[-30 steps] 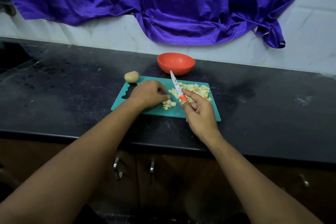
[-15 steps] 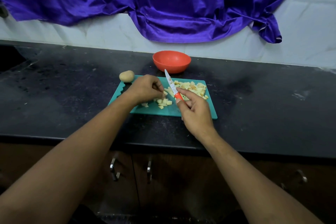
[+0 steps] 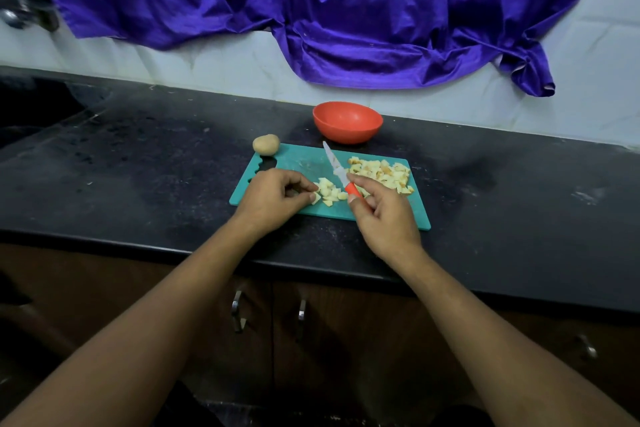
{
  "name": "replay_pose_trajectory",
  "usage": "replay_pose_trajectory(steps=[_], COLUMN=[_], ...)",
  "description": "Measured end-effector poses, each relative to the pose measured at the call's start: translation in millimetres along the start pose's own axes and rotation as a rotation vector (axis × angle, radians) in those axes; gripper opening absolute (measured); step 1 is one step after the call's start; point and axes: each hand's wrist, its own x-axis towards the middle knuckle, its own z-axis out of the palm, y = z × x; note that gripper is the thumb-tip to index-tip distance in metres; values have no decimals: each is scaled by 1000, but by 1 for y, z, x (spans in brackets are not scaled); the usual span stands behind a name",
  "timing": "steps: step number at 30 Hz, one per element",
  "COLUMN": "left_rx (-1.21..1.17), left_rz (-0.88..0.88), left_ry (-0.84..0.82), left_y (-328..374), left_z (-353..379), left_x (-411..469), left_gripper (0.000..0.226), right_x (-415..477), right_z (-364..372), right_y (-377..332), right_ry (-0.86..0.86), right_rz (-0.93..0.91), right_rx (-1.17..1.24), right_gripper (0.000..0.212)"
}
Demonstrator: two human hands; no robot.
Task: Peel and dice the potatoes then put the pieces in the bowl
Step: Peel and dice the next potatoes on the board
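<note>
A teal cutting board (image 3: 298, 163) lies on the black counter. A small heap of diced potato (image 3: 329, 191) sits at its middle, and a larger heap (image 3: 381, 172) sits to the right. My left hand (image 3: 277, 196) rests on the board with curled fingers, its fingertips touching the small heap. My right hand (image 3: 384, 215) grips the orange handle of a small knife (image 3: 334, 165), blade pointing away and up between the heaps. A whole unpeeled potato (image 3: 266, 143) lies at the board's far left corner. The orange bowl (image 3: 347, 121) stands behind the board; I see nothing inside it.
Purple cloth (image 3: 311, 10) hangs on the white wall behind the counter. A dark sink recess (image 3: 34, 107) lies far left. Cabinet doors with metal handles (image 3: 239, 312) are below the counter's front edge.
My left hand has drawn back to the left off the small heap, uncovering the diced pieces. The knife stays in my right hand, blade still tilted up.
</note>
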Motion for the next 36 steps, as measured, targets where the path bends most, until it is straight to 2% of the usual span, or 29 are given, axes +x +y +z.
replay_pose_trajectory(steps=[4,7,9,15,22,28,31,34,36], left_rx=[145,179,176,194,213,244,250,255,249], left_rz=[84,130,141,104,55,49,46,36,44], left_ry=[60,91,132,131,127,130,137,126,125], left_y=[-1,-1,-1,-3,-3,-2,1,6,5], left_z=[3,3,2,2,3,4,2,1,0], left_x=[0,-1,-3,-5,-5,-6,-8,-10,-10], left_gripper=[14,22,20,3,11,7,8,10,4], right_x=[-9,-11,-12,-13,-16,-12,-16,-10,0], right_z=[4,6,6,7,12,10,10,6,4], right_y=[-14,-26,-35,-51,-58,-60,-53,-44,-39], right_ry=[-52,-77,-95,-148,-169,-294,-254,-225,-236], right_rz=[-33,-39,-51,-86,-139,-188,-194,-77,25], right_rx=[-128,-222,-298,-479,-582,-744,-744,-656,-508], right_gripper=[38,39,39,40,43,48,49,45,41])
